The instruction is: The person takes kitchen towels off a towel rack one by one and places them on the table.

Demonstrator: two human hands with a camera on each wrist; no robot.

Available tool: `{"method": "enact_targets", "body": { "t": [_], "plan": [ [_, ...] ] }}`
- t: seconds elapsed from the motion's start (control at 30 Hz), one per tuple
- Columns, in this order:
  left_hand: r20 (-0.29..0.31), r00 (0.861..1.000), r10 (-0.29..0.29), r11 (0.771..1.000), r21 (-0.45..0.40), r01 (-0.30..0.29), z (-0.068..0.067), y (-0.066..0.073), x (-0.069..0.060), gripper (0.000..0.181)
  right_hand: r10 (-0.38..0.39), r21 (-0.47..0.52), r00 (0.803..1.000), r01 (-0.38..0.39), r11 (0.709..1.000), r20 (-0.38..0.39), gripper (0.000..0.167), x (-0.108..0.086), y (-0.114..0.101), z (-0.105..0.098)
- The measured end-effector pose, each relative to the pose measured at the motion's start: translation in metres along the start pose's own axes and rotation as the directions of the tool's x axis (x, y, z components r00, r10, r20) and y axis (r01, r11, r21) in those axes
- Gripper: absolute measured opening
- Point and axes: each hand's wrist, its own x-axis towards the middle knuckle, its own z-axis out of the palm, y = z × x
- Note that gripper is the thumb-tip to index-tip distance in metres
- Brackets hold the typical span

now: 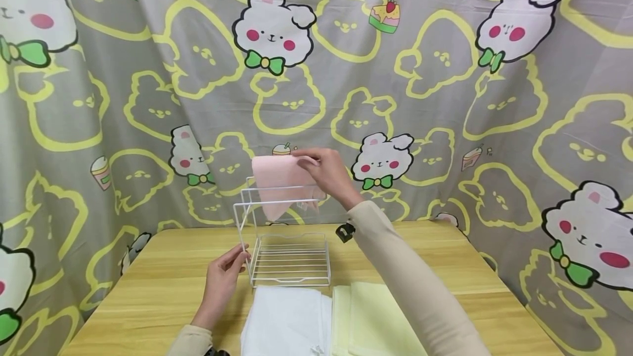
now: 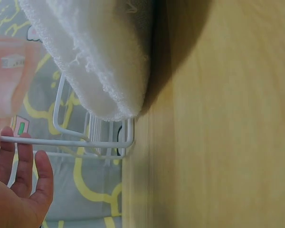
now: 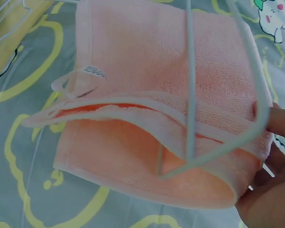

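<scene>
A folded pink towel (image 1: 274,177) hangs from my right hand (image 1: 332,174), which pinches its upper right edge. It is above the basket of a white wire rack (image 1: 292,279), at the height of the top bars. Those bars cross in front of the towel (image 3: 133,52) in the right wrist view; whether its weight rests on any bar I cannot tell. Low on the left, my left hand (image 1: 221,282) holds an upright of the rack between thumb and fingers. That bar (image 2: 52,141) also shows in the left wrist view.
In front of the rack lies a folded white towel (image 1: 287,317), with folded yellow towels (image 1: 381,320) to its right, partly under my right forearm. All stand on a wooden table (image 1: 148,290). A patterned grey curtain (image 1: 316,98) hangs behind.
</scene>
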Motion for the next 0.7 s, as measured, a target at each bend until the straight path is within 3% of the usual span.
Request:
{"method": "enact_targets", "body": {
  "t": [0.7],
  "plan": [
    [0.007, 1.0, -0.013, 1.0, 0.009, 0.013, 0.001, -0.001, 0.0, 0.036, -0.069, 0.106, 0.991, 0.081, 0.991, -0.116, 0.024, -0.033, -0.009, -0.046]
  ]
}}
